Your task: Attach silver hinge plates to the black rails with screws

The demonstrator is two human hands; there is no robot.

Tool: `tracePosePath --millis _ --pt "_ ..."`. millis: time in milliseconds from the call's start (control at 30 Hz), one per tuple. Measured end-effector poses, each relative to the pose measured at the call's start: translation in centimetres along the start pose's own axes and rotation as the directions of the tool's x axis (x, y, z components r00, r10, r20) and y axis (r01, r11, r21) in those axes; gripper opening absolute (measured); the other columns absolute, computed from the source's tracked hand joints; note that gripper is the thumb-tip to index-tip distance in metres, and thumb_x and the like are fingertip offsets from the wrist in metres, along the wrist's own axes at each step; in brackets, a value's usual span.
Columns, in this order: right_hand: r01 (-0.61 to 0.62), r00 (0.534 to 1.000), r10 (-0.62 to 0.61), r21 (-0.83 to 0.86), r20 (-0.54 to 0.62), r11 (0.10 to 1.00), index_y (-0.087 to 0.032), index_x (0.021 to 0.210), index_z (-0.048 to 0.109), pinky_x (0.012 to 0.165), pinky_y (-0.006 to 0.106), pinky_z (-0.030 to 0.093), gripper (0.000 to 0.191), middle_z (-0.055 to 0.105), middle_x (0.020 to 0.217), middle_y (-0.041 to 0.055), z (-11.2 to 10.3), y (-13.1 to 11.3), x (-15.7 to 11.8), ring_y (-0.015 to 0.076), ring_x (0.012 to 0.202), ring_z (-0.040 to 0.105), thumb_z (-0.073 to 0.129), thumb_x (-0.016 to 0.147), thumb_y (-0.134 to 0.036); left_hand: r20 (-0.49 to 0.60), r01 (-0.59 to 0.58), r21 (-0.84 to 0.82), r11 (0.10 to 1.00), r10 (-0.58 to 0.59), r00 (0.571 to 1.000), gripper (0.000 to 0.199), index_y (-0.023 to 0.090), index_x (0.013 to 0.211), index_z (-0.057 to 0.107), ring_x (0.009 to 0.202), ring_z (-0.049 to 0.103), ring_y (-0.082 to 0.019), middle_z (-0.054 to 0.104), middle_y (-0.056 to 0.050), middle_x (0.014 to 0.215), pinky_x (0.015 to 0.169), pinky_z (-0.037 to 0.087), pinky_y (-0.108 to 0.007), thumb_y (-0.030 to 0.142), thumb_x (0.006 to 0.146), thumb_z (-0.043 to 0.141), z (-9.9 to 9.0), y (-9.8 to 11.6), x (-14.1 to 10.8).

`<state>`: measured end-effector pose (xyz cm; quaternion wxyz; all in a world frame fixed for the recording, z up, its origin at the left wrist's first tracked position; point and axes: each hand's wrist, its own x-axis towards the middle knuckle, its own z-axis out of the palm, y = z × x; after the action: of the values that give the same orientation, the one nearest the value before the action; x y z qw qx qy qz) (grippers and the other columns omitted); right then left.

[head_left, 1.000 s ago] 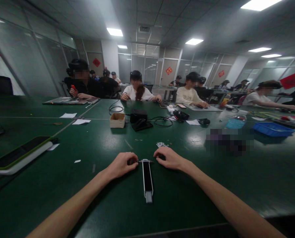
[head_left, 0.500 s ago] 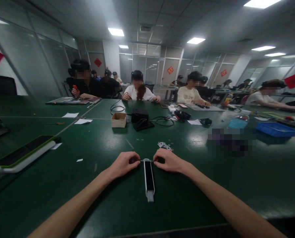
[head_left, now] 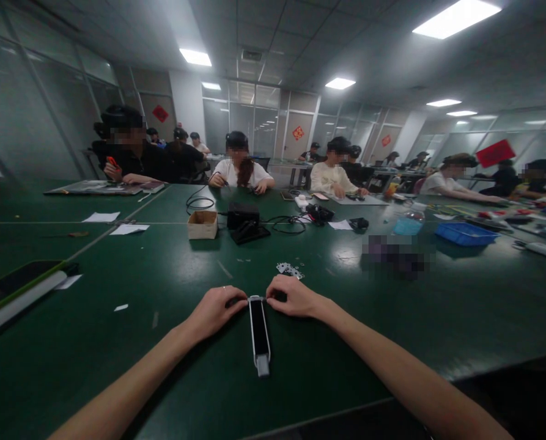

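Observation:
A long narrow device (head_left: 260, 333) lies on the green table, with a white frame, a black middle and a pale grey tip at its near end. At its far end, my left hand (head_left: 218, 310) pinches thumb and fingers together on the left side. My right hand (head_left: 295, 296) does the same on the right, its fingers curled. What sits between the fingertips is too small to make out; a thin piece seems to cross the device's far end there. Just beyond my right hand lies a pile of small flat metal pieces (head_left: 290, 269).
Farther back stand a cardboard box (head_left: 202, 226), a black boxy device (head_left: 243, 215) with cables, and a blue tray (head_left: 466, 234). A bottle (head_left: 409, 221) is beside a pixelated patch. A green-edged panel (head_left: 20, 287) lies left. Several people sit around the table (head_left: 185, 391).
The view has swung to the right, so everything shifts left in it. My hands stay pinched at the device's far end, with little visible change in their grip.

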<state>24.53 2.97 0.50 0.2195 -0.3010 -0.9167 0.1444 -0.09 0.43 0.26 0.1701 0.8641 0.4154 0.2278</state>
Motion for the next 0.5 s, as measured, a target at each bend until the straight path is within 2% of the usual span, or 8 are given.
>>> tracePosePath --millis 167,267,333,433,500 --pt "0.015 1.0 -0.015 -0.044 0.014 0.999 -0.018 0.088 0.066 0.074 0.029 0.046 0.012 0.064 0.085 0.0038 -0.3 -0.2 0.2 0.0152 0.079 0.057 0.057 0.086 -0.025 -0.011 -0.003 0.022 1.0 0.004 1.0 0.023 0.019 0.097 0.066 0.077 0.062 -0.017 0.068 -0.003 0.09 0.069 0.048 -0.026 0.033 0.091 0.049 0.1 0.0 0.0" --pt "-0.017 1.0 0.015 -0.143 -0.012 0.99 -0.017 0.089 0.065 0.075 0.03 0.046 0.014 0.064 0.086 0.005 -1.7 0.6 0.0 0.0162 0.08 0.057 0.054 0.088 -0.025 0.002 0.011 0.035 0.999 -0.011 1.0 0.02 0.018 0.099 0.064 0.074 0.06 -0.016 0.066 -0.004 0.09 0.067 0.047 -0.026 0.03 0.089 0.051 -0.1 0.2 -0.1" --pt "-0.12 0.992 0.102 -0.266 -0.079 0.956 -0.016 0.09 0.065 0.077 0.032 0.045 0.015 0.064 0.086 0.0066 -3.2 2.1 -0.4 0.0177 0.081 0.056 0.052 0.089 -0.022 0.007 0.015 0.043 0.999 -0.015 1.0 0.019 0.018 0.099 0.064 0.073 0.059 -0.016 0.065 -0.003 0.089 0.066 0.046 -0.026 0.029 0.089 0.052 -0.3 0.5 -0.2" --pt "-0.335 0.941 0.288 -0.39 -0.176 0.857 -0.016 0.095 0.065 0.083 0.032 0.044 0.017 0.063 0.093 0.0082 -5.2 5.2 -1.4 0.0194 0.09 0.057 0.049 0.089 -0.02 0.004 0.022 0.054 0.998 -0.022 1.0 0.018 0.018 0.1 0.063 0.072 0.058 -0.016 0.063 -0.003 0.088 0.065 0.046 -0.026 0.028 0.088 0.054 -0.5 0.7 -0.3" --pt "-0.382 0.924 0.334 -0.41 -0.185 0.828 -0.015 0.096 0.065 0.083 0.033 0.044 0.018 0.063 0.093 0.0097 -5.9 7.0 -2.1 0.0208 0.091 0.057 0.049 0.089 -0.018 0.011 0.025 0.053 0.998 -0.026 1.0 0.018 0.018 0.101 0.062 0.074 0.058 -0.016 0.063 -0.003 0.089 0.065 0.047 -0.026 0.027 0.087 0.054 -0.5 0.8 -0.4"
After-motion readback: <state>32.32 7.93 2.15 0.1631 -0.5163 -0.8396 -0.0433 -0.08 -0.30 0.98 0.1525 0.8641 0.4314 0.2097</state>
